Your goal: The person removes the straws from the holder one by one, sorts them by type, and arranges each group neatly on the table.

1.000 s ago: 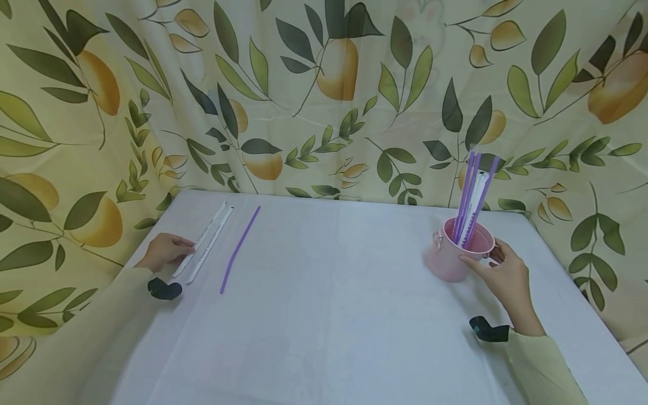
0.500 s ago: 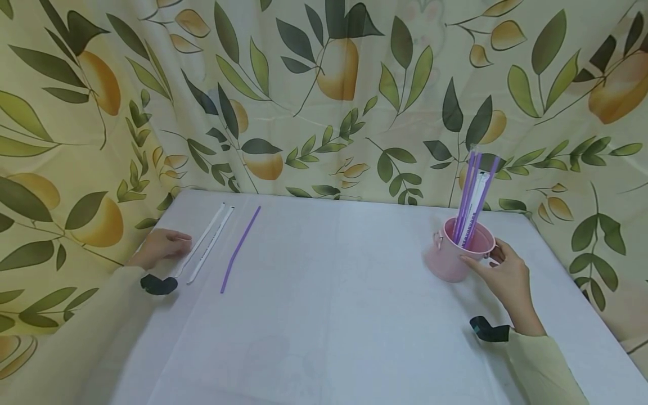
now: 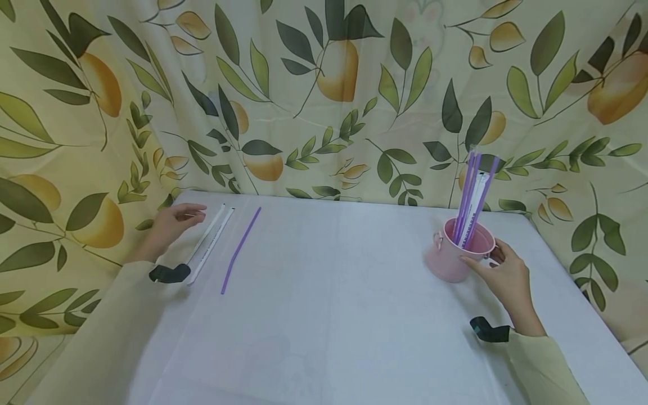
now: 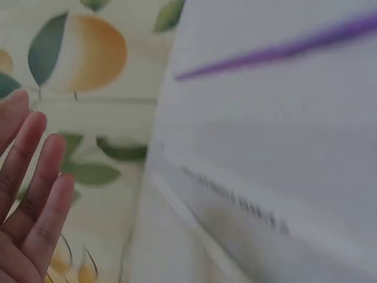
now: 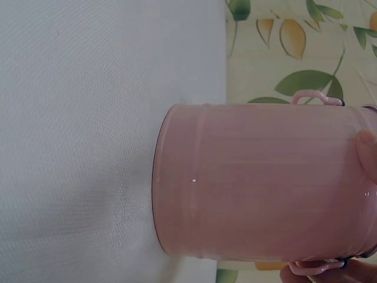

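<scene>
My left hand (image 3: 177,222) is above the far left of the table, its fingers extended and nothing in them. Just right of it lie two thin white paper-wrapped straws (image 3: 211,246), printed along one side; the left one is partly hidden by the wrist. A bare purple straw (image 3: 241,251) lies slanted a little farther right. With thumb on the near side and fingers at the side handle, my right hand (image 3: 506,278) grips the pink bucket (image 5: 265,183) near its rim. Several purple straws (image 3: 468,197) and a white wrapped one (image 3: 475,208) lean upright inside.
A white cloth covers the table (image 3: 324,315). Behind it and on the left hangs a fruit-and-leaf patterned curtain (image 3: 324,140). Black wrist mounts (image 3: 169,274) sit by both cuffs.
My left hand has come away from the left white straw and moved up towards the table's far edge. The straws stay in place. My right hand and the bucket hold still.
</scene>
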### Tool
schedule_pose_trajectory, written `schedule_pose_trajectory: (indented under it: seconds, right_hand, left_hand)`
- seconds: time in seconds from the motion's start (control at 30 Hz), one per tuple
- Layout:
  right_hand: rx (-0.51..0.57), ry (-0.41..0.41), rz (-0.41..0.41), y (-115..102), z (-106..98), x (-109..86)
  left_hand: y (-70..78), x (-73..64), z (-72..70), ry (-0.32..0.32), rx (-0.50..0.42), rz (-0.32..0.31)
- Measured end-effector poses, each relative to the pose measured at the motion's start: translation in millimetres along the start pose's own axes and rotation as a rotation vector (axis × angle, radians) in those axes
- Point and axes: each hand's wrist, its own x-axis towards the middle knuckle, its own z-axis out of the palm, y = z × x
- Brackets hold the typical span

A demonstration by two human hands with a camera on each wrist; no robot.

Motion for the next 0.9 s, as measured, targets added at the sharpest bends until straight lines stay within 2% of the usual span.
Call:
schedule_pose_trajectory:
  seconds: [0.1, 0.23, 0.5, 0.53, 0.6, 0.73, 0.8, 0.9]
  right_hand:
    - [-0.015, 0.016, -0.026, 19.7, 7.5, 11.4]
    - [-0.033, 0.022, -0.028, 23.0, 9.6, 13.3]
    - [0.045, -0.015, -0.010, -35.2, -14.3, -22.7]
    - [0.030, -0.005, -0.014, -25.8, -10.1, -16.7]
    - [0.047, -0.001, -0.038, -4.0, -2.4, -2.7]
    - [0.012, 0.030, -0.062, 41.1, 14.6, 24.9]
    - [-0.006, 0.022, -0.049, 31.2, 10.7, 18.7]
    - [0.022, 0.005, -0.022, 13.7, 3.9, 8.5]
  left_hand:
    - [16.0, 9.2, 14.2, 0.038, -0.050, 0.065]
    - [42.9, 18.6, 32.0, 0.045, -0.099, 0.108]
    - [96.3, 35.8, 69.0, -0.006, -0.221, 0.171]
    - [105.4, 36.3, 72.5, -0.013, -0.233, 0.176]
    - [116.1, 41.3, 82.0, -0.024, -0.262, 0.191]
    - [137.9, 50.2, 102.7, -0.044, -0.321, 0.235]
    - [144.5, 57.3, 115.7, -0.057, -0.339, 0.258]
    - [158.8, 64.9, 134.6, -0.080, -0.366, 0.267]
